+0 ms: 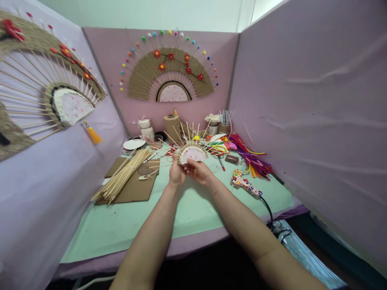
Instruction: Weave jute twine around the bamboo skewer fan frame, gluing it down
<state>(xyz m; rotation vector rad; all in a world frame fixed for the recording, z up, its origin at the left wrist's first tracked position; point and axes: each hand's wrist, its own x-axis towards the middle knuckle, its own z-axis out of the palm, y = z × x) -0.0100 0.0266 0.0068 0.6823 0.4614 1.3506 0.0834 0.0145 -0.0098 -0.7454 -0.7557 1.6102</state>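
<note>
Both my hands hold up a half-round fan base [193,154], a white patterned half-disc edged with tan cord. Thin wooden sticks fan out from its curved edge, upward and to both sides. My left hand [177,173] grips its lower left corner, the thumb along the edge. Under the straight bottom edge, my right hand [198,170] is closed on it with the thumb at the front. Parts of the fingers are hidden behind the piece. It is held above the green tabletop, tilted toward me.
On the left, a bundle of wooden sticks [127,175] lies across brown cardboard [142,192]. A glue gun [245,183] with a black cable rests at right, near colourful pipe cleaners [256,163]. Twine [172,128] and jars stand behind. Finished fans hang on the back [142,76] and left walls.
</note>
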